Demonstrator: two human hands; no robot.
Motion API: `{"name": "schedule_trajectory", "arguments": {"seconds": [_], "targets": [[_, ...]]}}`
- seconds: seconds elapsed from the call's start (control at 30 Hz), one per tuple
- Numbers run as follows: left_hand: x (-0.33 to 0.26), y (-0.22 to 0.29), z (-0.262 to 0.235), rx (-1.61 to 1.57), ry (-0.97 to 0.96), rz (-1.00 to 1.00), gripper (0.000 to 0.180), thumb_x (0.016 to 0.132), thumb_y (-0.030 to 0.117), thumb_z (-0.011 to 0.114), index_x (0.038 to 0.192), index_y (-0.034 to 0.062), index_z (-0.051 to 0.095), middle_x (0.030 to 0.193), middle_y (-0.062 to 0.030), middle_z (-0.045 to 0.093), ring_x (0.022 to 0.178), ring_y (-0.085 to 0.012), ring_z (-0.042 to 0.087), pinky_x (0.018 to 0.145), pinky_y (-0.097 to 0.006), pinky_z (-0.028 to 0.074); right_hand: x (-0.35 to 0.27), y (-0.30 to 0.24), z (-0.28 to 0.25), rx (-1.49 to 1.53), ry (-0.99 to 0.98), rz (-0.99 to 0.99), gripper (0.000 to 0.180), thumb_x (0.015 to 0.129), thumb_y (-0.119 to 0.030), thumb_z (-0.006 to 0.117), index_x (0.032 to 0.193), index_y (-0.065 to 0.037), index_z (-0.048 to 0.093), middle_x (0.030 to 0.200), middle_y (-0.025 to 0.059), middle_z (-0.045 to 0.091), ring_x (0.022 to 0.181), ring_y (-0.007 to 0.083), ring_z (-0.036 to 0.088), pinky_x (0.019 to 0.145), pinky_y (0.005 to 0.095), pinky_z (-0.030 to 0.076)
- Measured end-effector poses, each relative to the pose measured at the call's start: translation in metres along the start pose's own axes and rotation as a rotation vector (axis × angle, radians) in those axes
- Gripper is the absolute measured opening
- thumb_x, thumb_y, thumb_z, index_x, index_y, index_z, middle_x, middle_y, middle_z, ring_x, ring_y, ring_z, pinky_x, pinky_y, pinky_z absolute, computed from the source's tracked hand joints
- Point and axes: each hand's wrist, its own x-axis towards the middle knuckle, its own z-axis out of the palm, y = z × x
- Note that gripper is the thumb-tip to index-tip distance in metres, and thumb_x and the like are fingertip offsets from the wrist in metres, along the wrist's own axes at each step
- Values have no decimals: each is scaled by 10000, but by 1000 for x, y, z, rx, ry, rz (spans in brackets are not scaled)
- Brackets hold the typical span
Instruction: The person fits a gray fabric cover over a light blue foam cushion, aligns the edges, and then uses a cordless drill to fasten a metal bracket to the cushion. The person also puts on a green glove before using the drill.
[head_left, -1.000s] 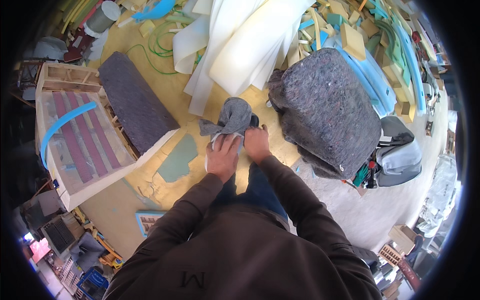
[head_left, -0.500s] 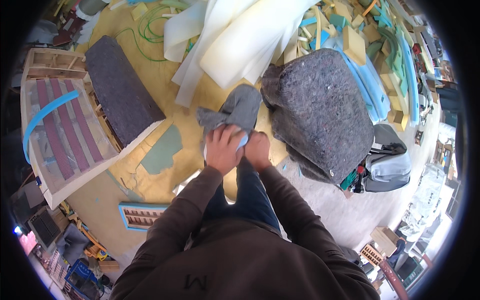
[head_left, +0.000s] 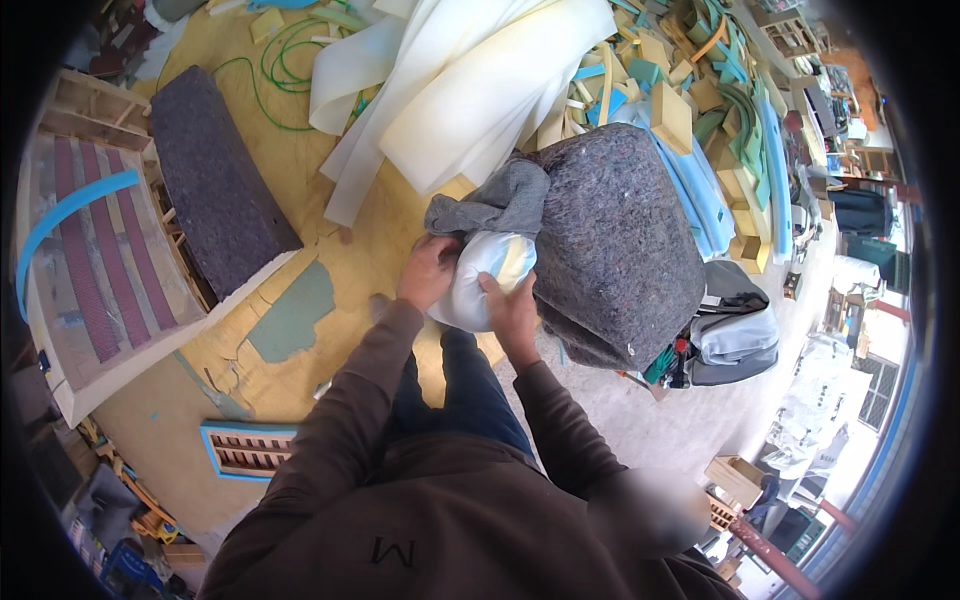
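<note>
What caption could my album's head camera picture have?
Left hand and right hand at a white bundle, its far end in grey cloth, near a fuzzy grey block.

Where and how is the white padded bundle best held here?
Probably by both flanks of its uncovered part, one hand from the left, one from the right: the white padded bundle is rounded and looks soft, so a broad grip should suit, while grey cloth is gathered at its far end. The left hand and right hand are at those flanks.
</note>
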Motion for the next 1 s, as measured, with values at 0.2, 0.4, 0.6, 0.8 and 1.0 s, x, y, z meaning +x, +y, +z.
{"name": "schedule_trajectory", "arguments": {"seconds": [0.2, 0.4, 0.6, 0.8, 1.0], "targets": [[11, -31, 8, 356, -124, 175, 267, 995, 149, 685, 1251, 77, 715, 1269, -248, 745, 1122, -491, 736, 953, -583, 597, 17, 23, -8, 0, -83, -23, 720, 1010, -355, 845, 1466, 70, 483, 1291, 299, 758, 1220, 401, 763, 1046, 458, 573], [24, -62, 16, 472, -54, 97, 303, 997, 186, 683, 1280, 86, 723, 1238, -257, 754, 1084, -501, 743, 911, -611, 603, 23, 35, 0, -20, -195, 42, 753, 1018, -441, 812, 1494, 66, 525, 1348, 303, 732, 1278, 413, 734, 1061, 477, 551], [22, -81, -13, 147, -34, 104, 342, 968, 217, 723, 1272, 70, 773, 1115, -263, 788, 1035, -485, 761, 885, -554, 615, 10, 22, 24, -167, -121, 76, 826, 1015, -502, 798, 1561, 33, 485, 1395, 329, 704, 1347, 492, 677, 1123, 478, 511], [18, -94, -31, -193, -341, -152, 325, 1032, 174, 652, 1274, -6, 775, 1211, -228, 803, 1154, -355, 763, 1030, -387, 570, 28, 36, 20, -60, -97, 8, 824, 989, -507, 835, 1506, 37, 497, 1319, 325, 744, 1279, 521, 701, 1079, 517, 539], [-7, -79, -11, -224, -371, -162, 338, 1016, 188, 655, 1278, -12, 729, 1214, -232, 779, 1174, -381, 739, 1031, -414, 553, 30, 65, -12, 24, -146, 94, 714, 1031, -371, 820, 1595, -40, 535, 1459, 185, 700, 1355, 305, 672, 1157, 393, 489]]}}
